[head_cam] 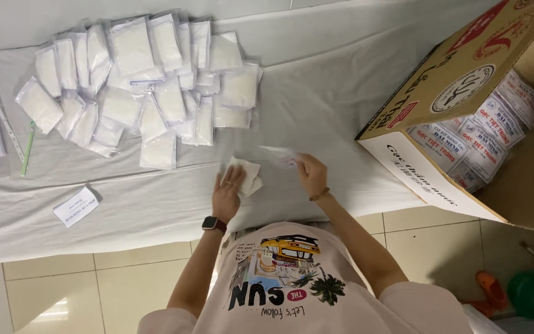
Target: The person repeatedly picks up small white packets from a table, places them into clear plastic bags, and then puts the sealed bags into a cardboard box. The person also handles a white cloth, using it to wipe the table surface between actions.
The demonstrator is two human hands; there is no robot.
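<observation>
Pressing flat on a folded white gauze pad (246, 175), your left hand (227, 193) lies open on the white sheet (316, 86). Your right hand (312, 174), at three o'clock from the pad, pinches a clear plastic pouch (279, 154). A pile of filled pouches (143, 80) lies at eleven o'clock; a cardboard box (458, 93) sits at two o'clock.

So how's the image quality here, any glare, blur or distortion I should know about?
Head view: lighting is soft and even, with faint shadows. Glare shows on the floor tiles at lower left. The clear bag in the right hand looks smeared. The left hand on the white pad is sharper. The cardboard box looks stretched near the edge.
</observation>
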